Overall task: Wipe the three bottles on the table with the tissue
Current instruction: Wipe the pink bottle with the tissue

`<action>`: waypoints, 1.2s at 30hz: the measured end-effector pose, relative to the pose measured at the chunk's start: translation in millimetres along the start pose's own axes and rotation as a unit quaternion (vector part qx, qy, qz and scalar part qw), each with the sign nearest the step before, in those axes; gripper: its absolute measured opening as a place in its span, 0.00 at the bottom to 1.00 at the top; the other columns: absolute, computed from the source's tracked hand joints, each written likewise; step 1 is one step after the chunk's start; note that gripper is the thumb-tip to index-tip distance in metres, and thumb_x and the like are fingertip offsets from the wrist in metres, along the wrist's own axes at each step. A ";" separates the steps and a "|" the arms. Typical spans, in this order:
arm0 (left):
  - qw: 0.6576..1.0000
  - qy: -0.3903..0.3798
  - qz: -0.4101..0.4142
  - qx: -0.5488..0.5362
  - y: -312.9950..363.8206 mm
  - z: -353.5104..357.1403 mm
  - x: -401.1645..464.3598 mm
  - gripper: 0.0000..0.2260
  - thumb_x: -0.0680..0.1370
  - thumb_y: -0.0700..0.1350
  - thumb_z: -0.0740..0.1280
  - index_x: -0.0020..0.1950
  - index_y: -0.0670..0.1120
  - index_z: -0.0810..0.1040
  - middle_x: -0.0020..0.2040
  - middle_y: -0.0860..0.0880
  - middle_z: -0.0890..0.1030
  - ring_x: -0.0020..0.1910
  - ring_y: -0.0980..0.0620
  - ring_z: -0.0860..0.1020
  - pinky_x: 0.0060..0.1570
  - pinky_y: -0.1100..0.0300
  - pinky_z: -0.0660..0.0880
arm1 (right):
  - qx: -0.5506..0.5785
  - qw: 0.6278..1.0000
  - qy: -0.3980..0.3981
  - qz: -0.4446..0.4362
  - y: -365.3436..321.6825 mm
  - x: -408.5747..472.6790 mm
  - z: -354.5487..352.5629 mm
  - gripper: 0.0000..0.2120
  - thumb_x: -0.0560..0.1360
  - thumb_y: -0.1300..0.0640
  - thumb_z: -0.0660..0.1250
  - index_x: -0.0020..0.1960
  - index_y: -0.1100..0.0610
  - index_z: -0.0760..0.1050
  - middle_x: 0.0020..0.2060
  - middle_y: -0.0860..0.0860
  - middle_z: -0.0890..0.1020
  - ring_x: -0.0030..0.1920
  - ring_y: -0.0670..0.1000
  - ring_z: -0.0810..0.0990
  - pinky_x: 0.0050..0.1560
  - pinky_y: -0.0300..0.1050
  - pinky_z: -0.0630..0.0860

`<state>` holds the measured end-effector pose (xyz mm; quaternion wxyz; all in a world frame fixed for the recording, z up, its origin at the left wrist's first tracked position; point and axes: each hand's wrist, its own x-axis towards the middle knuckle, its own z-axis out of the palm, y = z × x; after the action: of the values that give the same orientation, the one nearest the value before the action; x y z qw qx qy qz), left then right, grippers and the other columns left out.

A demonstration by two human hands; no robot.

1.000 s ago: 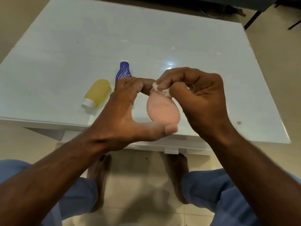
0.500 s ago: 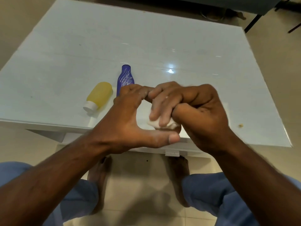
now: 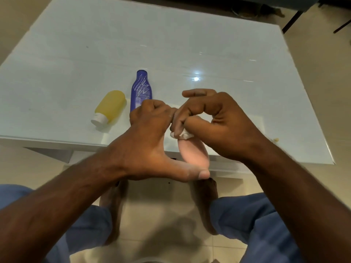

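Note:
My left hand [image 3: 153,145] grips a pink bottle [image 3: 193,153] over the near table edge, thumb under its lower end and fingers curled over its top. My right hand [image 3: 218,122] pinches a small crumpled white tissue [image 3: 182,134] against the bottle's upper part. A blue bottle [image 3: 141,90] lies flat on the white table [image 3: 190,44], just beyond my left knuckles. A yellow bottle [image 3: 111,106] with a white cap lies to its left, cap toward me.
A small yellowish crumb [image 3: 275,139] sits near the table's right front edge. Dark chair legs [image 3: 290,19] stand past the far right corner. My knees and bare feet are below the table edge on the tiled floor.
My right hand with the tissue slid down the pink bottle, covering it, then came back up to the upper part. The lower pink body shows again. The left hand kept its hold.

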<state>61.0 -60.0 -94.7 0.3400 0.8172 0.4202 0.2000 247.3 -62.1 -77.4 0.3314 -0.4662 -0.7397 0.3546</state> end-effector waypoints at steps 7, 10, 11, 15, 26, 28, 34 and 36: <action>0.998 -0.038 0.044 0.017 4.0 -0.5 1.8 0.28 0.58 0.73 0.73 0.50 0.59 0.78 0.48 0.63 0.79 0.62 0.54 0.71 0.62 0.47 0.67 | 0.039 0.991 -0.121 -0.045 -10.6 -7.8 5.0 0.15 0.69 0.65 0.65 0.34 0.46 0.81 0.35 0.41 0.85 0.64 0.45 0.79 0.76 0.53 0.70; 0.996 -0.039 0.086 0.007 6.4 -0.9 1.6 0.24 0.60 0.72 0.73 0.47 0.58 0.80 0.45 0.62 0.81 0.63 0.55 0.74 0.64 0.44 0.65 | 0.070 0.984 -0.154 -0.052 -12.5 -7.1 5.2 0.13 0.68 0.61 0.65 0.34 0.44 0.81 0.35 0.36 0.83 0.63 0.41 0.76 0.72 0.58 0.73; 0.995 -0.038 0.089 0.004 6.2 -1.8 1.4 0.24 0.60 0.72 0.73 0.46 0.58 0.80 0.45 0.61 0.81 0.63 0.55 0.74 0.64 0.44 0.65 | 0.062 0.985 -0.151 -0.060 -12.4 -6.5 5.5 0.12 0.69 0.59 0.64 0.35 0.43 0.80 0.35 0.36 0.84 0.62 0.40 0.76 0.73 0.59 0.71; 0.997 -0.038 0.072 0.016 4.7 -5.5 -0.3 0.25 0.58 0.72 0.74 0.47 0.60 0.77 0.46 0.65 0.75 0.59 0.59 0.70 0.60 0.52 0.66 | -0.006 0.990 -0.124 -0.072 -10.7 -3.7 7.1 0.11 0.70 0.55 0.63 0.36 0.43 0.80 0.36 0.37 0.84 0.71 0.48 0.75 0.76 0.62 0.66; 0.998 -0.046 0.016 0.039 5.8 -5.8 -0.2 0.30 0.55 0.75 0.73 0.49 0.62 0.71 0.49 0.58 0.73 0.57 0.52 0.67 0.52 0.58 0.65 | -0.140 0.985 -0.075 -0.068 -4.5 -2.1 -0.2 0.09 0.73 0.47 0.60 0.41 0.36 0.77 0.40 0.31 0.81 0.77 0.52 0.66 0.78 0.65 0.53; 0.998 -0.045 0.014 0.031 6.1 -6.2 0.7 0.32 0.55 0.75 0.72 0.51 0.60 0.73 0.50 0.57 0.74 0.58 0.51 0.68 0.54 0.55 0.68 | -0.160 0.982 -0.053 -0.084 -1.6 -2.2 -2.1 0.10 0.74 0.49 0.61 0.41 0.39 0.80 0.41 0.33 0.83 0.77 0.53 0.66 0.77 0.67 0.54; 0.992 -0.045 -0.016 -0.117 7.5 -9.8 -1.7 0.38 0.57 0.74 0.73 0.62 0.58 0.75 0.59 0.59 0.77 0.65 0.53 0.73 0.60 0.48 0.74 | -0.095 0.990 0.058 -0.090 7.2 -0.2 -14.2 0.12 0.74 0.59 0.66 0.44 0.45 0.85 0.43 0.39 0.87 0.72 0.55 0.72 0.75 0.59 0.66; 0.972 -0.041 -0.009 -0.229 7.3 -10.4 -1.5 0.38 0.59 0.73 0.73 0.63 0.54 0.78 0.59 0.53 0.80 0.62 0.50 0.77 0.56 0.49 0.77 | -0.047 0.991 0.100 -0.072 8.3 0.2 -20.6 0.14 0.73 0.63 0.64 0.45 0.46 0.84 0.45 0.40 0.87 0.68 0.55 0.76 0.71 0.56 0.72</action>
<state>57.9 -60.3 -82.3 0.5371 0.7212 0.3563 0.2538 267.9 -54.8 -73.3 0.4060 -0.4597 -0.7505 0.2462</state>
